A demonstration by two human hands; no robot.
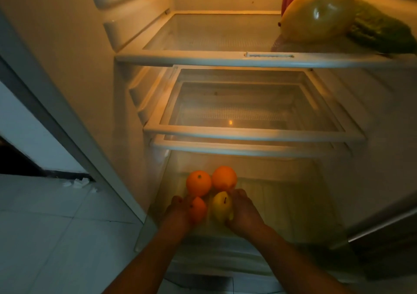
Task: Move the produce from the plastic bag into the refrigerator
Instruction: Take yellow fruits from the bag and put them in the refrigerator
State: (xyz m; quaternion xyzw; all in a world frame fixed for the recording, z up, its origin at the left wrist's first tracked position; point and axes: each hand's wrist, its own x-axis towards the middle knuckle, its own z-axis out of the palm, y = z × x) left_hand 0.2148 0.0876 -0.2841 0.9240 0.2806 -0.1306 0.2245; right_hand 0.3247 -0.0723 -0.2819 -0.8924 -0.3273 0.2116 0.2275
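Oranges: three. Lemon: one. Peppers: two. Cucumber: one.

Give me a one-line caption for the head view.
Left hand and right hand set an orange and yellow fruit into the fridge.

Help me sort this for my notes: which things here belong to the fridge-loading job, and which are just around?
Part of the job:
left hand on a small orange
right hand on a yellow fruit
two oranges behind
peppers, cucumber on the top shelf

Just around:
middle shelf
floor tiles
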